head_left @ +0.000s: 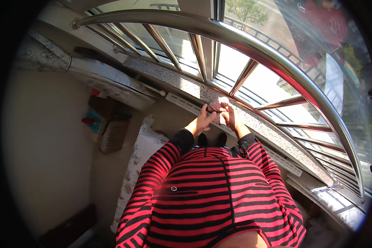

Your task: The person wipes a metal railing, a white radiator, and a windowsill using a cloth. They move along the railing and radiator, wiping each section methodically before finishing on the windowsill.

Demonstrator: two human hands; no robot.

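Along the speckled stone sill, beside a curved metal railing and sunlit window: crumpled pink cloth at the sill's inner edge, between both hands, partly in bright light. With right hand, grasping the cloth's right side between thumb and fingers. With left hand, reaching to the cloth's left side, forefinger and thumb parted; cannot tell whether pinching it or only touching. Wearing red-and-black striped sleeves, dark at the cuffs. Just below the sill, a white slotted panel. Down past the wrists, dark shoes. Off to the left, a pale floral cover; farther left, a brown box.
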